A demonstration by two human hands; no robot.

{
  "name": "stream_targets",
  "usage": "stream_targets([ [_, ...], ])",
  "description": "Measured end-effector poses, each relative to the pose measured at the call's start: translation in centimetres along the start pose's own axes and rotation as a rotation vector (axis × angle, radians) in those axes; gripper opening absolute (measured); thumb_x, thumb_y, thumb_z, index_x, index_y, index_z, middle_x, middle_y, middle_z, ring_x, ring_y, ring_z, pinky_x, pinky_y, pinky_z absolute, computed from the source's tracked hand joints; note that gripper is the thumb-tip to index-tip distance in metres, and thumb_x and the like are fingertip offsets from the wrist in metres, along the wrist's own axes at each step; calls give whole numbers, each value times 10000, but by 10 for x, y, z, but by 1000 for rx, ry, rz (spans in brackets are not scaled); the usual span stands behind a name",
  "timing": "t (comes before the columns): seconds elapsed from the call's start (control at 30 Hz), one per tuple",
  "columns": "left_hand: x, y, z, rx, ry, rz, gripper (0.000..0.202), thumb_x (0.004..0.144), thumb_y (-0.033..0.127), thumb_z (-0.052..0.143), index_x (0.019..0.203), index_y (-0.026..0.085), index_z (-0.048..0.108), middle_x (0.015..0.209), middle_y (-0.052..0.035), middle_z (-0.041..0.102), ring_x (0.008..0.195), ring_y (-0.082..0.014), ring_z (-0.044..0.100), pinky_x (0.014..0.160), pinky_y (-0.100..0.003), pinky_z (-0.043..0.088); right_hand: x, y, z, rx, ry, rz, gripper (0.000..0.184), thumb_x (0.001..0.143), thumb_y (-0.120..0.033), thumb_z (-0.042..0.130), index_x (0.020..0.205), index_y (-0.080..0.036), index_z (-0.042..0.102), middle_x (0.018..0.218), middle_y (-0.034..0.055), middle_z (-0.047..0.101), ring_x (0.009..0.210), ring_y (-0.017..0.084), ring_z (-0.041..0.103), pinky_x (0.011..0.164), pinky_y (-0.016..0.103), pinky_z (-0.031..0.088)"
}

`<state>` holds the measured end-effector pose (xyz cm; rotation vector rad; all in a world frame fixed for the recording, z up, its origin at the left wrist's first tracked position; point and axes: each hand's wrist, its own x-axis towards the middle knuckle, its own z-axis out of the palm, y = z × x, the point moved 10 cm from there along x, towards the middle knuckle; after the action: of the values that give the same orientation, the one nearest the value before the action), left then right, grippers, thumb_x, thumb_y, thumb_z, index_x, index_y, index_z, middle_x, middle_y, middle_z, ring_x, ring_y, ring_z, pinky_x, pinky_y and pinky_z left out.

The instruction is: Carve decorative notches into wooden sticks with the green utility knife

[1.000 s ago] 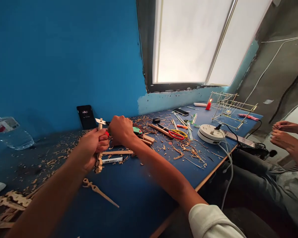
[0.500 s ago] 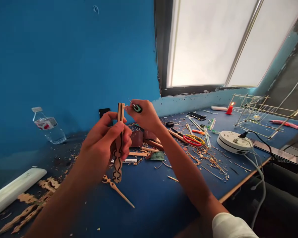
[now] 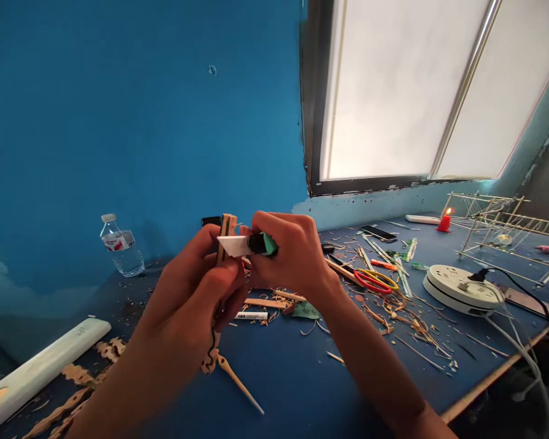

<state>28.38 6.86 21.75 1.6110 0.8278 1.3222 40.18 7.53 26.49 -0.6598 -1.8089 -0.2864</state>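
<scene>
My left hand is closed around a narrow strip of wood with a dark line along it, held upright above the table. Its lower end, wavy in outline, shows below my palm. In my closed right hand is a utility knife with a green and black handle. The broad blade lies across the front of the strip, just below its top end. A thin shaving stands out at the strip's right side. Below, a slim pointed wooden stick rests on the table.
Wood shavings, a marker, scissors and a round power strip lie on the blue table. A lit red candle burns near a stick frame. At left are a water bottle and a long white case.
My right hand has turned and moved in, bringing the blade from beside the strip to across its front. The view has shifted, so the table's things sit lower and further right.
</scene>
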Motion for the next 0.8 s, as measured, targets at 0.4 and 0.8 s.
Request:
stream_targets([
  [0.4,-2,15,-2,564,236,161,253,991,480,553,850,270,547,554,63,450,478,-128,403,456,-262,298,-3,10,8,-139,-22,58,110,866,-303,581,771,-249,590,623,-37,514,553,131,325,543,321,197],
  [0.8,40,-41,-21,622,337,97,339,1025,428,494,735,252,504,588,30,493,534,-166,462,519,-296,307,-8,62,54,-411,-256,357,114,818,-256,627,714,-210,630,586,44,579,493,152,432,544,330,183],
])
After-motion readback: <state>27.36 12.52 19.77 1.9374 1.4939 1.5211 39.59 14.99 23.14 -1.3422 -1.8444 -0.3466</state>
